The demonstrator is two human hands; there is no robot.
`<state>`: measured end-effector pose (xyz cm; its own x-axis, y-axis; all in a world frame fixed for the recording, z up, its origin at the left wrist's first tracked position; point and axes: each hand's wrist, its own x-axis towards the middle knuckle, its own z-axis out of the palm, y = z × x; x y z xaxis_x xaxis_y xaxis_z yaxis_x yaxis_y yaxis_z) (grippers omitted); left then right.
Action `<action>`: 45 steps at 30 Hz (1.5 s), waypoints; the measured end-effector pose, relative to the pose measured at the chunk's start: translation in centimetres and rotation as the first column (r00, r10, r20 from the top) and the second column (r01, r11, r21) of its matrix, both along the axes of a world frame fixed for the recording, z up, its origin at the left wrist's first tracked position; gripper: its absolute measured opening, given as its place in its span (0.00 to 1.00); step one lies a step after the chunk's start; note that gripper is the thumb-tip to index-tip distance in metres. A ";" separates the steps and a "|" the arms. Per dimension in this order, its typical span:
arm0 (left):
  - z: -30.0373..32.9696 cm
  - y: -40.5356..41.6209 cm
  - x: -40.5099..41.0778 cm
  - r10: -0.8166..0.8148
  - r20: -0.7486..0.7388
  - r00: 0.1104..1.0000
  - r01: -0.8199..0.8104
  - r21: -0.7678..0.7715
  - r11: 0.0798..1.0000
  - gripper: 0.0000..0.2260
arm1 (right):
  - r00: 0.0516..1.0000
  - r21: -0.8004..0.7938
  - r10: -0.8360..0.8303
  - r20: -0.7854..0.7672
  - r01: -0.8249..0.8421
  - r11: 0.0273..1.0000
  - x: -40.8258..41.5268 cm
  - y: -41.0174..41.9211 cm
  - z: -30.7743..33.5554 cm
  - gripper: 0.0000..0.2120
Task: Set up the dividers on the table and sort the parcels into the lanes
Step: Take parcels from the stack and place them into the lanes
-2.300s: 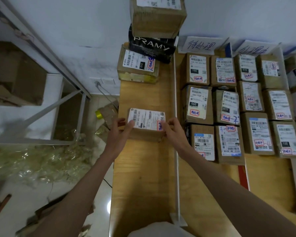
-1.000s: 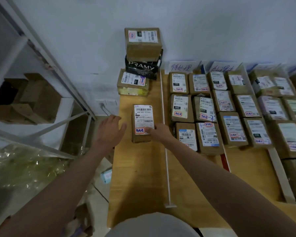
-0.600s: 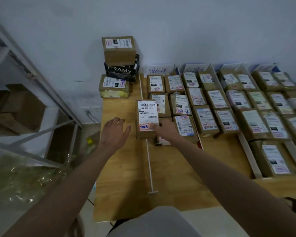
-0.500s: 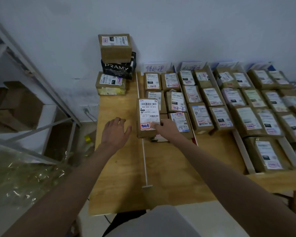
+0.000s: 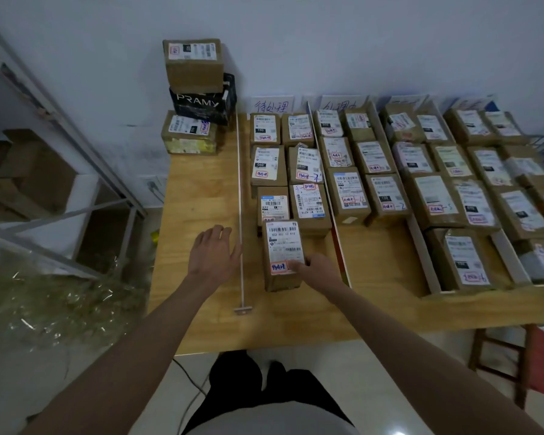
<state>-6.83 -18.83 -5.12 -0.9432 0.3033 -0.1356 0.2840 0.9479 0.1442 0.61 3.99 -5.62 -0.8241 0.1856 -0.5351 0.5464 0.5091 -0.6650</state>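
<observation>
A pale wooden counter (image 5: 201,321) fills the middle of the frame, pushed against a white wall (image 5: 327,42) along the top. A grey metal shelving frame (image 5: 60,120) stands at the left edge, with crumpled clear plastic wrap (image 5: 44,309) on the floor below it. To the right of centre, rows of brown cardboard parcels with white shipping labels (image 5: 421,171) lie in lanes running away from the viewer, with handwritten white paper signs (image 5: 272,105) propped against the wall at the lanes' far ends. In the upper middle, a stack of three boxes (image 5: 195,95) sits on the counter's far left corner, the middle one black with the word PRAMY. A thin white divider strip on a small flat foot (image 5: 240,215) runs down the counter, left of the first lane; a white and red divider (image 5: 330,208) bounds that lane on its right. At the near end of this lane lies a brown cardboard parcel with a barcode label and red-framed sticker (image 5: 284,255), just behind the lane's other parcels. The right hand (image 5: 316,266) grasps its near right corner, thumb on the label. The left hand (image 5: 215,254) is released, fingers spread flat above the counter just left of the thin strip.
</observation>
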 end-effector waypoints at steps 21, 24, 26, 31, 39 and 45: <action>-1.3 -2.0 0.0 0.077 0.035 0.996 -0.076 -0.019 0.997 0.22 | 0.997 0.165 -0.062 0.049 0.053 0.985 -2.5 -2.7 -7.2 0.19; -1.3 -1.8 0.3 0.081 0.048 0.996 -0.079 -0.029 0.996 0.22 | 0.997 0.157 -0.058 0.058 0.048 0.986 -2.6 -2.7 -7.0 0.20; -1.1 -1.6 0.6 0.079 0.049 0.996 -0.077 -0.043 0.996 0.22 | 0.997 0.158 -0.047 0.064 0.037 0.987 -2.5 -2.5 -6.6 0.21; 0.4 -1.6 0.5 0.080 0.028 0.996 -0.078 -0.075 0.994 0.23 | 1.000 0.144 0.005 0.012 -0.006 0.990 -3.8 -1.0 -4.2 0.19; 6.3 -3.9 -3.6 0.118 -0.099 0.988 -0.126 -0.080 0.989 0.23 | 0.945 0.389 0.207 -0.253 -0.096 0.916 -11.3 -0.1 6.6 0.25; 10.6 -7.0 -9.3 0.127 -0.184 0.975 -0.143 -0.076 0.987 0.24 | 0.876 0.488 0.316 -0.365 -0.110 0.866 -17.6 -2.9 12.4 0.24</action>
